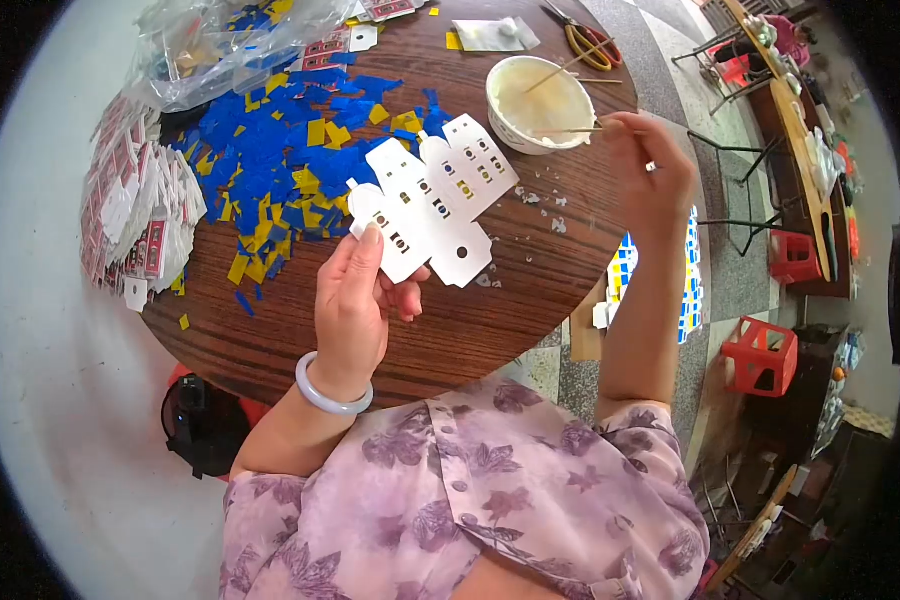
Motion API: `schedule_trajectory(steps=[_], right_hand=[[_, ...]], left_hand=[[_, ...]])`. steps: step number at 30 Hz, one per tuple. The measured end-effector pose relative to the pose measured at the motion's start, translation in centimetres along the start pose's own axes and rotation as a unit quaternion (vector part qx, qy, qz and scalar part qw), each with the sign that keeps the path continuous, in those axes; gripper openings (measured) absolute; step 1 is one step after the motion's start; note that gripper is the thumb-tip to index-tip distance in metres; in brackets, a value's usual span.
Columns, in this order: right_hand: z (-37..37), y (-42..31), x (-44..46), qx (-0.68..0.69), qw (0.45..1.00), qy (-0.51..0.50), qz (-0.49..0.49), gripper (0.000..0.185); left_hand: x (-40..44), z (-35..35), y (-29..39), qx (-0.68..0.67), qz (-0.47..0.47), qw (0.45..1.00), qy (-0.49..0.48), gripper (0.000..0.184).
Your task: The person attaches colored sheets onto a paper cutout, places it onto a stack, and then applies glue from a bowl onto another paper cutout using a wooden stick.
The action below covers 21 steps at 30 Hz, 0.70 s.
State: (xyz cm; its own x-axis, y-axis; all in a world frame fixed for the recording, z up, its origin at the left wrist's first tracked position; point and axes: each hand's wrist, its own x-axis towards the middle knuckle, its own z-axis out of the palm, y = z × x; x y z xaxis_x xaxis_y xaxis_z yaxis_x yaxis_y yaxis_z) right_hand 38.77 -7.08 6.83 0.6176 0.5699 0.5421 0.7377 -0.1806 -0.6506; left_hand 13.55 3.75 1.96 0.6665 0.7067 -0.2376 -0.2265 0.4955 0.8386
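Observation:
My left hand [352, 290] grips a flat white die-cut card blank [425, 215] by its lower left edge, thumb on top and fingers beneath. The card has tabs, small cut-outs and rows of printed marks; a few of its windows show yellow or blue. My right hand [655, 170] pinches a thin stick [570, 130] whose far end reaches over a white bowl [540, 146]. Pale, paste-like stuff coats the inside of the bowl. A second stick [550, 77] leans in it. The card is held above the table, apart from the bowl.
Blue and yellow pieces [270, 150] lie heaped on the round wooden table [530, 290]. Left of them are stacked printed cards [140, 215]; behind sits a clear plastic bag [230, 55]. Scissors [592, 45] lie near the far edge. Red stools [760, 355] stand on the floor at right.

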Motion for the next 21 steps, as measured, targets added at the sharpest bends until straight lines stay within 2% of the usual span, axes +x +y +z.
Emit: schedule_trajectory(steps=[3,6,9,13,17,21], right_hand=[[-1.3,0.6,-0.7,0.165,0.978,0.103,0.07,0.014],[-2.8,1.1,-2.0,0.282,0.944,0.149,0.091,0.015],[-2.7,0.4,-3.8,0.411,0.892,0.153,0.112,0.016],[-1.3,-0.5,-6.4,0.496,0.86,0.09,0.072,0.017],[0.1,-2.5,-8.9,0.452,0.884,0.053,0.105,0.017],[0.9,-3.8,-9.2,0.396,0.918,-0.031,0.011,0.017]], left_hand=[[0.0,0.2,0.3,-0.009,0.005,1.0,0.004,0.036],[0.1,-0.2,0.0,-0.005,0.012,1.0,0.009,0.037],[0.1,-0.3,0.0,-0.006,0.003,1.0,0.007,0.037],[-0.1,-0.1,0.2,-0.015,-0.011,1.0,0.002,0.036],[-0.1,-0.1,0.2,0.005,-0.003,1.0,-0.007,0.037],[-0.2,-0.1,0.1,0.016,-0.009,1.0,-0.022,0.038]])
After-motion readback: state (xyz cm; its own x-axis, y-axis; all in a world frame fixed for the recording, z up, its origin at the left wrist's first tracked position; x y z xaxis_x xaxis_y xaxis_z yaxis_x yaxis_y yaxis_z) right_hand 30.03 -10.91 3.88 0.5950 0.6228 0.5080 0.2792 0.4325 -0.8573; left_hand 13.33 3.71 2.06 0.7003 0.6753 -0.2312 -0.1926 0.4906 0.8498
